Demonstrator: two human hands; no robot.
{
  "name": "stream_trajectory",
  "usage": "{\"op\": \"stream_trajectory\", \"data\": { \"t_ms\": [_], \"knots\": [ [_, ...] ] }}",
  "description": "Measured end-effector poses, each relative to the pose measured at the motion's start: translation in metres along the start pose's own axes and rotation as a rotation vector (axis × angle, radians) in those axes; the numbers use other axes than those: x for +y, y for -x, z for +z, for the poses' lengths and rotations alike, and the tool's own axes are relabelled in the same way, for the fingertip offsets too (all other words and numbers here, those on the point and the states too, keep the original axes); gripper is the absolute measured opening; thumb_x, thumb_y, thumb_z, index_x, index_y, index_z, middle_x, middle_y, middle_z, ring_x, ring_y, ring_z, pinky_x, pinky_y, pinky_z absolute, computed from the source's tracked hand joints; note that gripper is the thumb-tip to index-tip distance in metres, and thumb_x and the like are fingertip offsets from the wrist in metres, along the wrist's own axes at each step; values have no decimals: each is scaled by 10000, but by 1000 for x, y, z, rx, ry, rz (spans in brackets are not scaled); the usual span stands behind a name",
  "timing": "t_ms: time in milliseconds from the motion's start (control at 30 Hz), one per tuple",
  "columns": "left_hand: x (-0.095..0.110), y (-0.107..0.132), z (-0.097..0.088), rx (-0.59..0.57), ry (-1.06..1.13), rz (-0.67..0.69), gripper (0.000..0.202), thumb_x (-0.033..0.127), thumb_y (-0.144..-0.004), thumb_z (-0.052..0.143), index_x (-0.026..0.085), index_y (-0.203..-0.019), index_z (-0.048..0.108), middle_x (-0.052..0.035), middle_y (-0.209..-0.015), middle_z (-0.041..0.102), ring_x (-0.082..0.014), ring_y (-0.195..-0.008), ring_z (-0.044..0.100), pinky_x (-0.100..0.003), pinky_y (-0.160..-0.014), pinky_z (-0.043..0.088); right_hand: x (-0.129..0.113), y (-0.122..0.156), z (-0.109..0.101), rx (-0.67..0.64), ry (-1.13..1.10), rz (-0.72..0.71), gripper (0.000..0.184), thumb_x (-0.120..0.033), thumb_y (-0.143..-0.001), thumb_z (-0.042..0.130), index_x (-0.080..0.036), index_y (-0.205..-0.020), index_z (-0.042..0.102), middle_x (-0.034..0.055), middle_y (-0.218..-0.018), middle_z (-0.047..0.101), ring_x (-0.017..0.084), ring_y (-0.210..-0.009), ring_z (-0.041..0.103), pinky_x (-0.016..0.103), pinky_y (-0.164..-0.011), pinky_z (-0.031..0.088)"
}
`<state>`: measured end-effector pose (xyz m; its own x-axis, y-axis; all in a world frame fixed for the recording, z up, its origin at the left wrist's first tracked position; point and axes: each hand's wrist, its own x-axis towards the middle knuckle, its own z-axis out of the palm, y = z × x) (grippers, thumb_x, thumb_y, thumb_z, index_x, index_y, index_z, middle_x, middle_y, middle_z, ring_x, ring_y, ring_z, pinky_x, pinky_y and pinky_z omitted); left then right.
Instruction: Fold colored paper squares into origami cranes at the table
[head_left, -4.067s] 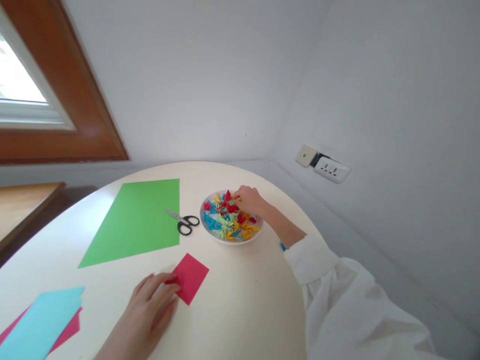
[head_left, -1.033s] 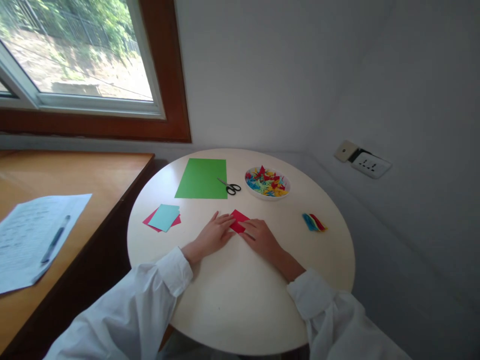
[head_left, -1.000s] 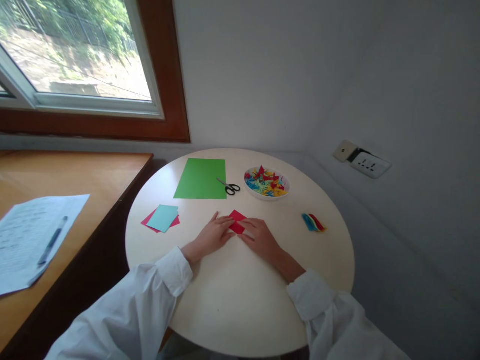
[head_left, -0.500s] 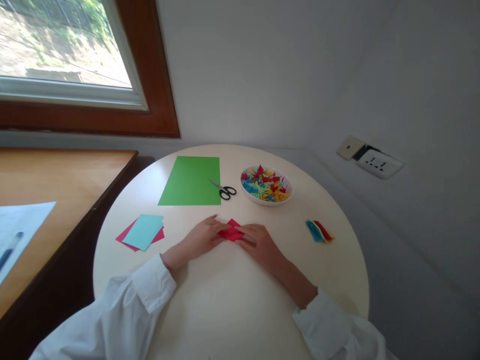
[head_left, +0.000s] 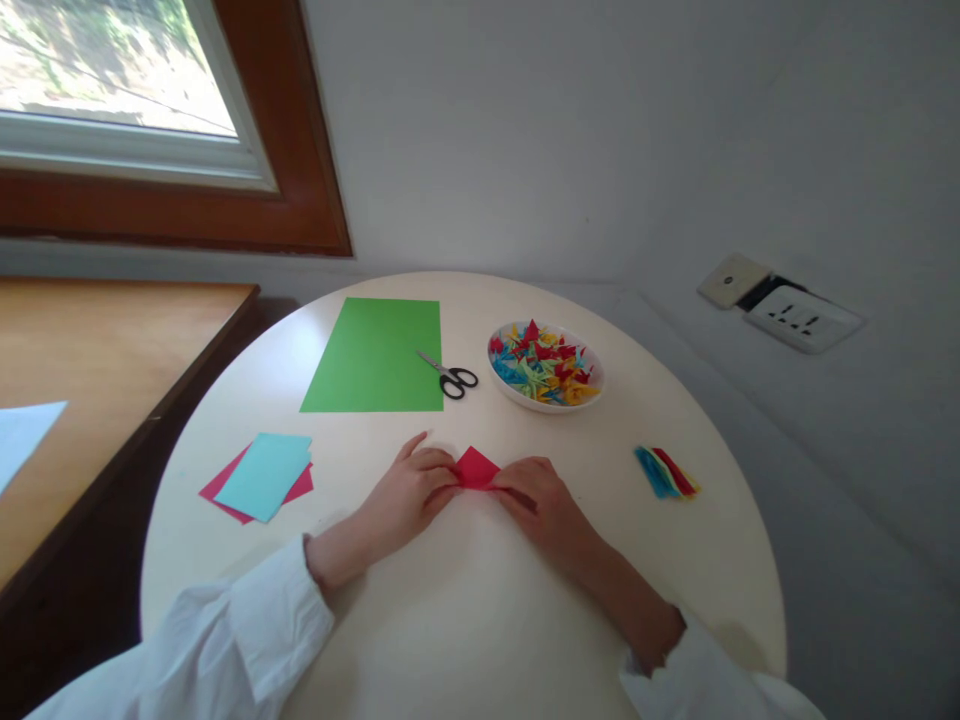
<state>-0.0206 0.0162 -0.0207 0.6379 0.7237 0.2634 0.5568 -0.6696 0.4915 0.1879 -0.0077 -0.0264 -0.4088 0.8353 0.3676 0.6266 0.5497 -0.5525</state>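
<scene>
Pinching the red paper [head_left: 477, 468] from opposite sides, the left hand [head_left: 409, 495] and right hand [head_left: 544, 505] (fingertips closed on it) flank it, apparently to steady its fold.

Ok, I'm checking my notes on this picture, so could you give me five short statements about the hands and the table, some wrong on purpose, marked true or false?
1. The left hand and right hand both hold the red paper. True.
2. The scissors are in the right hand. False: they lie on the table, blades over the green sheet.
3. The white bowl holds folded paper pieces in several colours. True.
4. The light blue paper lies beneath a reddish sheet. False: the light blue paper is on top.
5. The small multicoloured bundle lies to the right of the right hand. True.
</scene>
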Motion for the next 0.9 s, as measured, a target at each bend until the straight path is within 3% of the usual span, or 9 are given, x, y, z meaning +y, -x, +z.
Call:
{"op": "stream_trajectory", "data": {
  "t_ms": [300, 467, 900],
  "knots": [
    [14, 4, 3, 68, -41, -245, 186, 197, -821, 491, 202, -797, 675, -64, -983, 573, -204, -954, 510, -451, -885, 294, -13, -5, 0, -4, 73, 186, 120, -155, -825, 502, -170, -767, 607, 23, -721, 664, 152, -684, 572, 298, -685, 387],
    [19, 4, 5, 33, 2, -309, 171, 218, -808, 513, 201, -744, 670, -63, -990, 544, -230, -975, 465, -437, -850, 330, -17, -6, 3, -17, 105, 288, 124, -177, -819, 505, -179, -775, 621, 18, -734, 685, 153, -651, 574, 285, -649, 382],
    [20, 2, 4, -23, 108, -373, 168, 256, -799, 526, 190, -708, 652, -60, -974, 573, -238, -964, 445, -454, -844, 285, -15, -6, 9, 37, 144, 276, 134, -189, -819, 494, -189, -795, 626, 33, -810, 704, 168, -721, 610, 289, -676, 405]
  ]
}}
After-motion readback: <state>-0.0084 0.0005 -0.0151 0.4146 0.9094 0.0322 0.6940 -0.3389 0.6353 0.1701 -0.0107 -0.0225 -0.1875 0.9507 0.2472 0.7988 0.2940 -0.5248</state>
